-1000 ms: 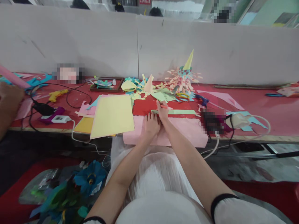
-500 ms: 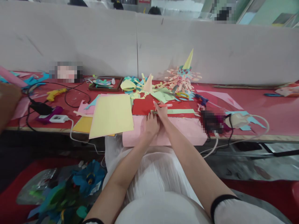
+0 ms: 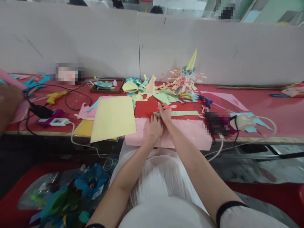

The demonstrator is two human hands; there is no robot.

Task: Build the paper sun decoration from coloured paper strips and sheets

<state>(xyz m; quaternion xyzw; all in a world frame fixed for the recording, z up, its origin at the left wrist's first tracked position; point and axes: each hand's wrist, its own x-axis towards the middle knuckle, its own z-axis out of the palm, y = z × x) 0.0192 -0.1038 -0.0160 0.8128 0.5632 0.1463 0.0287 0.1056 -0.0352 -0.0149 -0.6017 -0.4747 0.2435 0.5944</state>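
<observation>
My right hand (image 3: 165, 113) is closed round a pink-red pen (image 3: 171, 107), its tip side over a light green paper strip (image 3: 186, 113). The strip lies across the near edge of a red sheet (image 3: 144, 109). Beside it, my left hand (image 3: 155, 126) rests with fingers spread at the strip's left end. Pink paper (image 3: 187, 133) lies under both wrists and hangs over the table edge. Left of my hands is a large pale yellow sheet (image 3: 115, 118).
Behind stand a spiky paper figure with a yellow cone (image 3: 187, 76) and a peach cone (image 3: 150, 86). Scissors (image 3: 185, 97), a blue glue gun (image 3: 205, 101), a yellow glue gun (image 3: 56, 96), cables and power strips lie around. Another person's arm (image 3: 9, 104) is at the far left.
The other person's arm at the left has shifted further into view. My right hand and the pen have moved very slightly to the right.
</observation>
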